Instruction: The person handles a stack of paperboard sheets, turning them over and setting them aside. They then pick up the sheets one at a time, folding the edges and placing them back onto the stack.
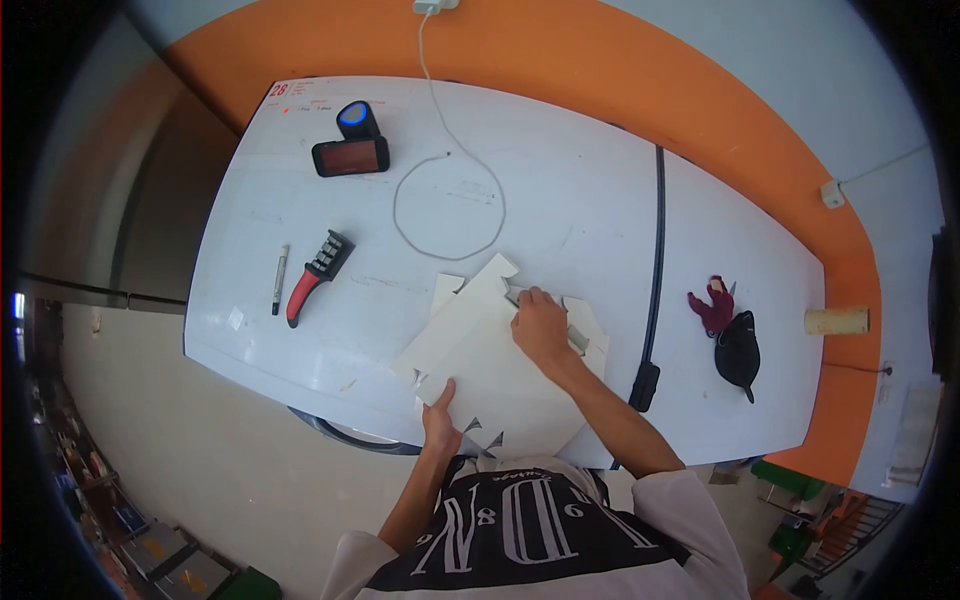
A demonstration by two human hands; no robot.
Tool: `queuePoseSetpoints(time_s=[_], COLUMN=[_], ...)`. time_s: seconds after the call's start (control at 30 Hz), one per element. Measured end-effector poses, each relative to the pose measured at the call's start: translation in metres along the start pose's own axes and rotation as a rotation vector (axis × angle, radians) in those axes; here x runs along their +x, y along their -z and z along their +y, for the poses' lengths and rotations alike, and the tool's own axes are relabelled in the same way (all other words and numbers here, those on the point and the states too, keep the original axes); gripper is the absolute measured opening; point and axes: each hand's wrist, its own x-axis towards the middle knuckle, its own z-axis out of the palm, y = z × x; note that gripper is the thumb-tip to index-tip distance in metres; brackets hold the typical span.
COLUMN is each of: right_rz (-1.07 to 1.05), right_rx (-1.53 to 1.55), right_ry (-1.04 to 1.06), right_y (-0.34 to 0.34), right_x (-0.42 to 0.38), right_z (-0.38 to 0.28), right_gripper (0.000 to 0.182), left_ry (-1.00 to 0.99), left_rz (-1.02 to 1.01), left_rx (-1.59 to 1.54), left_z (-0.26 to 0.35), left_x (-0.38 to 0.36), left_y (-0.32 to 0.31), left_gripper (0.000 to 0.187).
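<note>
A flat white cardboard box blank (pixel 480 355) with cut tabs and slots lies at the near edge of the white table, partly folded over itself. My left hand (pixel 440 425) grips its lower left edge, thumb on top and the other fingers hidden below. Near the upper right side, my right hand (pixel 540 325) has its fingers curled on a flap by a cut slot. Part of the cardboard is hidden under that hand and forearm.
Left on the white table (pixel 590 200) are a red-handled knife sharpener (pixel 320 272), a marker (pixel 279 280) and a phone (pixel 350 157) against a blue-ringed device (pixel 357 118). A white cable (pixel 503 210) loops behind. Rightward lie a black strip (pixel 655 270), maroon cloth (pixel 712 306) and black pouch (pixel 737 352).
</note>
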Motion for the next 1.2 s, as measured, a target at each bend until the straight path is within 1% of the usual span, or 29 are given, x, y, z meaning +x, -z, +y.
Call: queuePoseSetpoints(time_s=[0.03, 0.1, 0.13, 0.2, 0.23, 0.3, 0.33, 0.4, 0.43, 0.5, 0.53, 0.6, 0.63, 0.7, 0.73, 0.77, 0.8, 0.83, 0.87, 0.9, 0.93, 0.97, 1.03, 1.07, 1.1, 1.13, 1.17, 1.2], right_rz=[-0.007, 0.035, 0.028, 0.025, 0.033, 0.132, 0.144, 0.129, 0.13, 0.044, 0.051, -0.082, -0.076, -0.064, -0.057, -0.044, -0.031, -0.028, -0.126, -0.22, -0.369, -0.366, -0.609, -0.603, -0.616, -0.626, -0.621, -0.496], right_rx=[0.004, -0.276, -0.262, -0.503, -0.499, -0.622, -0.62, -0.811, -0.807, -0.64, -0.64, -0.303, -0.301, -0.053, -0.055, 0.132, 0.32, 0.319, 0.409, 0.496, 0.538, 0.535, 0.548, 0.549, 0.586, 0.621, 0.624, 0.689], right_ry=[0.012, 0.137, 0.155, 0.167, 0.18, 0.172, 0.179, 0.121, 0.119, 0.16, 0.158, 0.015, 0.015, 0.063, 0.076, 0.063, 0.05, 0.064, 0.043, 0.022, -0.06, -0.057, -0.007, -0.004, -0.196, -0.389, -0.386, -0.256], right_y=[-0.006, -0.019, -0.023, -0.026, -0.027, -0.028, -0.031, -0.035, -0.033, -0.025, -0.025, -0.024, -0.01, 0.02, 0.025, 0.026, 0.029, 0.035, 0.042, 0.05, 0.067, 0.076, 0.091, 0.099, 0.111, 0.118, 0.108, 0.087], right_x=[-0.005, -0.013, -0.019, -0.028, -0.033, -0.041, -0.043, -0.046, -0.047, -0.043, -0.042, -0.035, -0.031, -0.019, -0.01, -0.005, 0.0, 0.004, 0.007, 0.012, 0.017, 0.023, 0.039, 0.051, 0.062, 0.067, 0.072, 0.079], right_z=[-0.005, -0.02, -0.027, -0.038, -0.043, -0.05, -0.053, -0.063, -0.064, -0.059, -0.053, -0.039, -0.035, -0.017, -0.004, 0.012, 0.023, 0.029, 0.036, 0.038, 0.035, 0.036, 0.038, 0.035, 0.025, 0.019, 0.023, 0.028], right_gripper=[0.025, 0.013, 0.013, 0.015, 0.015, 0.034, 0.034, 0.044, 0.044, 0.035, 0.035, 0.03, 0.03, 0.025, 0.025, 0.021, 0.018, 0.018, 0.02, 0.021, 0.027, 0.027, 0.039, 0.039, 0.048, 0.058, 0.058, 0.066], left_ry=[-0.005, -0.01, -0.021, 0.015, 0.002, -0.016, -0.018, -0.013, 0.006, -0.015, -0.03, -0.033, -0.027, -0.038, -0.043, -0.05, -0.043, -0.038, -0.048, 0.037, 0.125, 0.123, -0.243, -0.316, -0.319, -0.289, -0.26, -0.267], left_rz=[0.01, -0.007, 0.012, 0.063, 0.065, 0.031, 0.022, 0.016, 0.012, -0.017, -0.044, -0.08, -0.107, -0.146, -0.182, -0.182, -0.269, -0.358, -0.36, -0.402, -0.444, -0.448, -0.446, -0.42, -0.422, -0.426, -0.429, -0.433], left_rx=[-0.01, -0.015, -0.024, -0.017, -0.025, -0.048, -0.036, -0.037, -0.031, -0.033, -0.043, -0.048, -0.053, -0.088, -0.128, -0.137, -0.236, -0.337, -0.345, -0.376, -0.404, -0.406, 0.115, 0.226, 0.228, 0.364, 0.5, 0.506], left_z=[-0.002, -0.002, -0.001, 0.003, 0.001, -0.005, -0.004, -0.003, -0.004, -0.006, -0.007, -0.004, -0.003, -0.002, -0.001, 0.001, 0.007, 0.013, 0.022, 0.036, 0.049, 0.058, 0.085, 0.096, 0.101, 0.106, 0.11, 0.108], left_x=[0.002, 0.003, 0.0, -0.002, 0.0, 0.007, 0.006, 0.008, 0.008, 0.012, 0.011, 0.009, 0.006, 0.0, -0.001, -0.005, -0.009, -0.01, -0.009, -0.004, 0.0, 0.004, 0.006, -0.004, -0.003, -0.002, 0.0, 0.002], left_y=[0.002, 0.004, 0.004, -0.002, 0.0, 0.006, 0.004, 0.005, 0.008, 0.012, 0.012, 0.009, 0.01, 0.013, 0.013, 0.014, 0.016, 0.018, 0.023, 0.029, 0.032, 0.032, 0.016, 0.004, 0.003, 0.005, 0.004, 0.003], left_gripper=[0.052, 0.049, 0.049, 0.046, 0.046, 0.047, 0.048, 0.048, 0.049, 0.05, 0.051, 0.052, 0.052, 0.054, 0.055, 0.055, 0.056, 0.058, 0.058, 0.06, 0.063, 0.063, 0.065, 0.059, 0.059, 0.055, 0.051, 0.051])
